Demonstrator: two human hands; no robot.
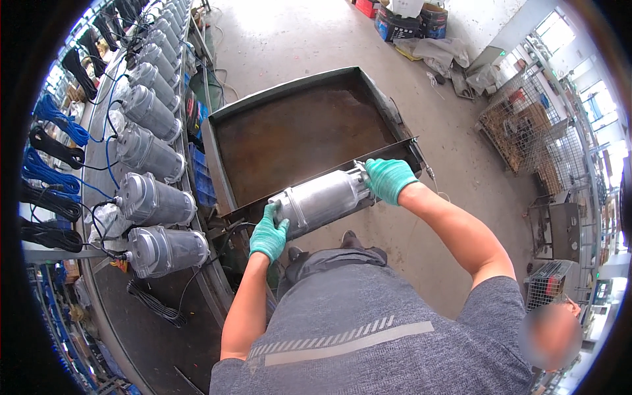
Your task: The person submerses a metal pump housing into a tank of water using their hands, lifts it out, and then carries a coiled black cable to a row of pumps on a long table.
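Note:
A silver metal pump body point(322, 200), cylindrical with a banded left end and a narrower, ribbed right end, lies slantwise across the near rim of a large shallow metal tank point(217, 155). My left hand point(268, 235), in a green knitted glove, grips its left end, thumb along the near side. On the right end my right hand point(390, 180), gloved the same way, has its fingers closed around the fitting there. Part of both end faces is hidden by the gloves. Brown, rusty-looking liquid or a stained bottom shows inside the tank.
Along the left, a bench holds a row of similar silver pumps point(151, 155) with coiled black and blue cables point(59, 118). Blue plastic crates point(201, 174) sit beside the tank. Wire mesh cages point(517, 128) stand at the right. Plastic sheeting point(441, 52) and boxes lie at the back.

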